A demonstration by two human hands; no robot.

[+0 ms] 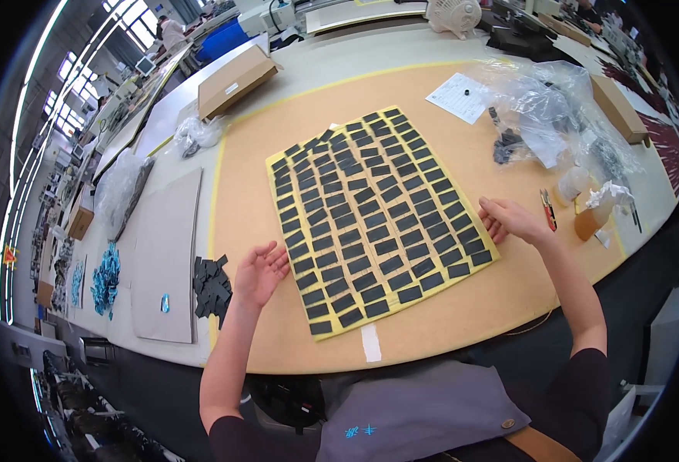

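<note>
A yellow sheet [364, 323] lies flat and slightly turned on the tan work surface [447, 323] in front of me. Rows of small black rectangular pieces [391, 265] cover it, a few in the far left part askew or overlapping. My left hand [259, 274] is beside the sheet's left edge, fingers apart and a little bent, holding nothing. At the right edge is my right hand [515, 222], its thumb apart and fingers loosely bent, with nothing seen in them. Whether its fingertips touch the sheet, I cannot tell.
Loose black pieces [212, 286] are heaped left of my left hand, near a grey board [164, 262] and blue shiny scraps [105, 281]. On the right are red-handled snippers [548, 209], an amber bottle [588, 222], clear plastic bags [543, 100] and a paper sheet [458, 98].
</note>
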